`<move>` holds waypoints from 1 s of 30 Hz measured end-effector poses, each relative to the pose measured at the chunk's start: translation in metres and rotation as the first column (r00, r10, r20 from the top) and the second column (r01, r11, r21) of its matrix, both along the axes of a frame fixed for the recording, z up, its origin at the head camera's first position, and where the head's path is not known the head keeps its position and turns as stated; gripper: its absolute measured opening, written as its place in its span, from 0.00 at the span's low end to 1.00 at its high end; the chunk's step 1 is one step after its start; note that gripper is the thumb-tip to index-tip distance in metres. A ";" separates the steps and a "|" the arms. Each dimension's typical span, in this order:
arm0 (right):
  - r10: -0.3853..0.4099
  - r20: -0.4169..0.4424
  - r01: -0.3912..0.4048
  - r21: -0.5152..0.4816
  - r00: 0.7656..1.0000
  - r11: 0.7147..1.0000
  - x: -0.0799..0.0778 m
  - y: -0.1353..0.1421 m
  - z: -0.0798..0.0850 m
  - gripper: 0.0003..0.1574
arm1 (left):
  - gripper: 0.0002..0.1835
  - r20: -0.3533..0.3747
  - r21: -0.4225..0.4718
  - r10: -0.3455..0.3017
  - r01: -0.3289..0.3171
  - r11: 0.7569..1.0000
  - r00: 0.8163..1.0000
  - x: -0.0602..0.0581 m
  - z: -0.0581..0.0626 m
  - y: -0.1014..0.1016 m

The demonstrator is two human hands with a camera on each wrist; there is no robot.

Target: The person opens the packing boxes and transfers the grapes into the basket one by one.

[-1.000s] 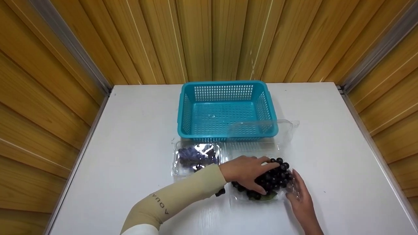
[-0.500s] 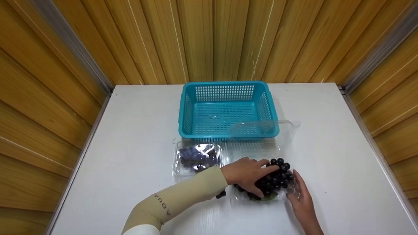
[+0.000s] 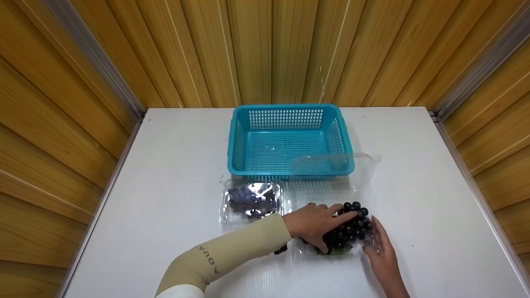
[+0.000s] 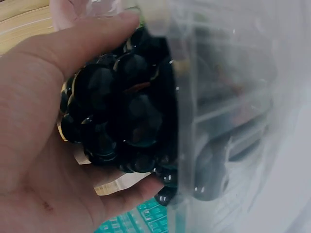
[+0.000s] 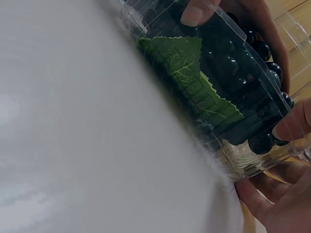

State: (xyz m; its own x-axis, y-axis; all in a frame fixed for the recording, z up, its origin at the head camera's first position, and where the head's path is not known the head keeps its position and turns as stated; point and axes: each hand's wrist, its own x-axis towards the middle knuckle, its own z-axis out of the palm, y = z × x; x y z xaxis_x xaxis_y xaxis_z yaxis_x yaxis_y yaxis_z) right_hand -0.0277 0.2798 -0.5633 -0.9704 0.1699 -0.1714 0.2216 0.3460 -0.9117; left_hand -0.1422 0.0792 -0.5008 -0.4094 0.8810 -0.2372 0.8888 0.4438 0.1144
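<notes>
Head cam: L hand point(image 3: 312, 221) grips grapes point(image 3: 353, 230) in tub point(image 5: 238, 162), thumb point(image 3: 321, 245) shifted tub-L vs prev; R hand point(image 3: 382, 250) pinches tub's R edge.

In front of me spreads a flat, smooth, white rectangular desk point(image 3: 178, 165), with pale patches of light on its surface. Behind it I face a yellow-brown, wood-grained back wall point(image 3: 252, 49) of vertical panels. Matching side walls point(image 3: 49, 145) enclose me left and right, with straight grey corner strips point(image 3: 96, 54) between.
</notes>
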 end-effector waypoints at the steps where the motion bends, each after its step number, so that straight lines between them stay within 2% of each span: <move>1: -0.001 0.000 0.001 -0.003 1.000 1.000 0.000 0.000 0.000 0.49 | 0.67 0.005 0.003 0.002 -0.002 1.000 1.000 0.000 0.000 0.000; 6: -0.012 -0.001 0.012 -0.015 1.000 1.000 0.001 -0.001 0.000 0.49 | 0.68 0.018 -0.003 0.012 -0.012 1.000 1.000 0.001 -0.001 0.001; 12: -0.009 0.033 0.009 -0.002 0.999 1.000 0.001 -0.001 0.001 0.51 | 0.70 -0.001 -0.022 0.014 -0.014 1.000 1.000 0.003 -0.001 0.003; 17: -0.011 0.036 0.011 0.011 0.999 1.000 0.002 -0.001 0.001 0.51 | 0.70 0.050 -0.020 0.043 -0.042 0.999 0.998 0.003 -0.002 0.006; 21: -0.011 0.034 0.010 0.009 0.999 1.000 0.002 -0.001 0.003 0.51 | 0.66 0.063 -0.001 0.054 -0.054 0.999 0.997 0.002 -0.003 0.010; 30: -0.001 0.061 0.004 -0.058 0.998 0.998 0.002 -0.001 0.003 0.52 | 0.62 0.103 -0.011 0.110 -0.110 0.994 0.988 0.003 -0.001 0.017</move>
